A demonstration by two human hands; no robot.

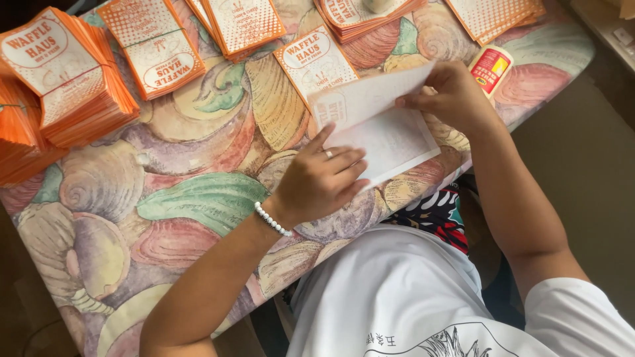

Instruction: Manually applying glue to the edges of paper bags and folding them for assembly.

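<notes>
- White paper sheet (390, 135) lies on the tabletop (198, 165), long axis running lower-left to upper-right.
- Left hand (324, 182) presses it flat, fingers loosely spread.
- Right hand (450, 96) fingers pinch its folded upper flap.

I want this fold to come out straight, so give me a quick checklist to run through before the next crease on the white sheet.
1. Left hand pins the white sheet flat on the table: ok.
2. Right hand grips the raised flap at its edge: ok.
3. Flap edge lined up with the lower edge: cannot tell, the hands cover it.
4. Sheet fully on the table: not ok, one corner reaches the edge by the lap.
5. Loose orange printed card clear of the sheet: not ok, the flap overlaps it.
6. Red and yellow tube out of the way: ok, it lies beyond the right hand.
</notes>
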